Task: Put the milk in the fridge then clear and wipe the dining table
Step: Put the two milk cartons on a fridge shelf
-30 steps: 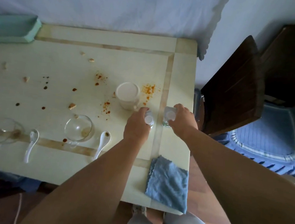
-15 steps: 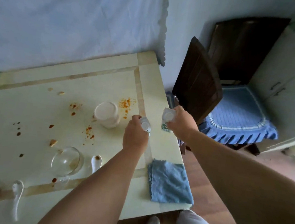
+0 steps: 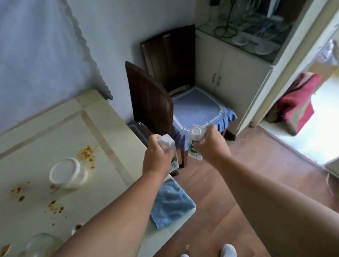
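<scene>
While both milk cartons are lifted off the dining table [image 3: 107, 127], the rest of the job looks untouched. At the far left, the tabletop carries orange-brown sauce spots [image 3: 55, 205] and crumbs, with a glass bowl [image 3: 39, 244] at the lower edge and a white lidded cup [image 3: 68, 172] further in. Just right of that, a blue cloth [image 3: 170, 206] lies on the table's corner, unused as far as I can judge.

The left hand [image 3: 156, 161] has its fingers curled tight round one milk carton [image 3: 168, 147], held above the table's edge. Beside it, the right hand [image 3: 212, 147] grips the second milk carton [image 3: 196, 140] by its upper part, clear of the table and over the wooden floor [image 3: 230, 195], in front of a dark chair [image 3: 148, 98] with a blue cushion.

No fridge is clearly visible; further right stand a cream cabinet [image 3: 230, 76] and a bright doorway [image 3: 329, 121]. My reading is that the milk step is only under way: cartons in hand, not yet stored. Clearing the dishes and wiping the stains remain wholly to do.
</scene>
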The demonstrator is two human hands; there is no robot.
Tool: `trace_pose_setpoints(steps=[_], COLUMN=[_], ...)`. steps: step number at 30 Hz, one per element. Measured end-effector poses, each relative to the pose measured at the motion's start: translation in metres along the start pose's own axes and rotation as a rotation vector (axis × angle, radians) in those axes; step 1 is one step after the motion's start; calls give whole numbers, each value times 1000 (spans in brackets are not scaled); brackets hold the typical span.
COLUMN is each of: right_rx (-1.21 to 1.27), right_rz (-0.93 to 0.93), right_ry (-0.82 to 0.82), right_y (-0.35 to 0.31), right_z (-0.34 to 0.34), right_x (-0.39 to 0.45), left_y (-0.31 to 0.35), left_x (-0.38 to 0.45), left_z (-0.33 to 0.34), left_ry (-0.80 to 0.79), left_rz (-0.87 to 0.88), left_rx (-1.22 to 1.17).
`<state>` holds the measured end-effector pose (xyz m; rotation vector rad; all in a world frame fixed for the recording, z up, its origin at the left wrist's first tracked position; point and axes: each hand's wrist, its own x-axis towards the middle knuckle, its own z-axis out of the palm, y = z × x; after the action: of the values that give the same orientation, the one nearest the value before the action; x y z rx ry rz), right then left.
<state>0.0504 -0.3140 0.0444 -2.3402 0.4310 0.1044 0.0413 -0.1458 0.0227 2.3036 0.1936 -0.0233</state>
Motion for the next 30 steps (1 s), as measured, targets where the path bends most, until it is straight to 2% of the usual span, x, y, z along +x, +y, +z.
trace_pose_setpoints(steps=[7, 20, 26, 30], right_rx=[101, 655, 715, 748], right_rz=[140, 381, 415, 458], right_ry=[161, 419, 498, 642], right_y=[69, 226, 289, 333], right_z=[-77, -229, -277, -321], right_x=[-22, -117, -155, -182], left_y=[65, 219, 260, 296], left_x=[-15, -127, -189, -234], left_z=[68, 195, 240, 279], left_ry=[-231, -693, -829, -906], left_rz=[26, -67, -131, -145], left_rx=[-62, -470, -536, -587])
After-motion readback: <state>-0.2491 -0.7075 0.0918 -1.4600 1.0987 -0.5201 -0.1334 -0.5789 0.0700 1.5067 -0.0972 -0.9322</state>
